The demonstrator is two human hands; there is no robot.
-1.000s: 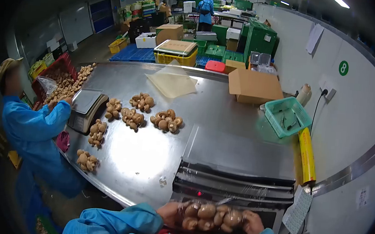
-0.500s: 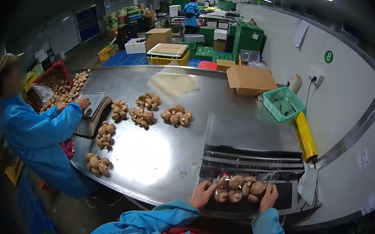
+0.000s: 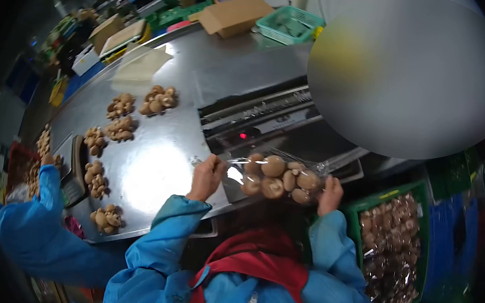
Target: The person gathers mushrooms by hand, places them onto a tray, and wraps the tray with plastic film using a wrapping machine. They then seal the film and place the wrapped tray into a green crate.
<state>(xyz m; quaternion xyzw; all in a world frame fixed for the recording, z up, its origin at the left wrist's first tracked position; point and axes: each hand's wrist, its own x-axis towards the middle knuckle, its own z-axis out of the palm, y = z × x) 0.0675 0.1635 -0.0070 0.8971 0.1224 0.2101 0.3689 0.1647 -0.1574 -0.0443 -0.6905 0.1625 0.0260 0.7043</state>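
Between my two hands hangs a film-wrapped pack of brown mushrooms [image 3: 272, 187], held at the near edge of the table. My left hand [image 3: 206, 176] is closed on the film at the pack's left end. The opposite end is pinched in my right hand [image 3: 330, 196]. Clear film stretches tight over the caps and shines. Just beyond the pack lies the dark film-wrapping machine [image 3: 274, 122], with metal bars and a red light.
Several loose mushroom piles [image 3: 120, 128] sit on the metal table [image 3: 164, 188]. A green crate [image 3: 423, 248] of wrapped mushroom packs stands at my right. Farther back are a cardboard box [image 3: 237, 15] and a turquoise basket [image 3: 290, 39]. At left, a co-worker's blue sleeve [image 3: 49, 183] reaches by a scale [image 3: 72, 185]. A blurred oval covers the upper right.
My view has turned right and down, bringing the green crate of packs into sight. Both hands have lifted the wrapped pack off the machine and drawn it toward me.
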